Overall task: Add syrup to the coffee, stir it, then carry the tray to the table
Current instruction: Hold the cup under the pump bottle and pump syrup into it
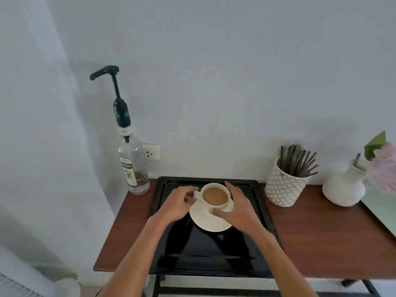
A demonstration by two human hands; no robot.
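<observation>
A white cup of milky coffee (215,196) stands on a white saucer (205,222), which lies in the far half of a black tray (205,249). My left hand (176,203) is at the cup's handle, its fingers curled around it. My right hand (235,207) cups the right side of the cup, thumb on the near wall. A clear syrup bottle (133,168) with a tall black pump (116,93) stands at the table's far left corner, apart from the tray. Dark stir sticks (297,161) fill a patterned white pot (284,187) right of the tray.
The brown wooden table (321,236) stands against a white wall with a socket (151,152). A white vase (345,187) with pink flowers (383,170) stands at the far right. A curtain hangs on the left. The tray overhangs the table's near edge slightly.
</observation>
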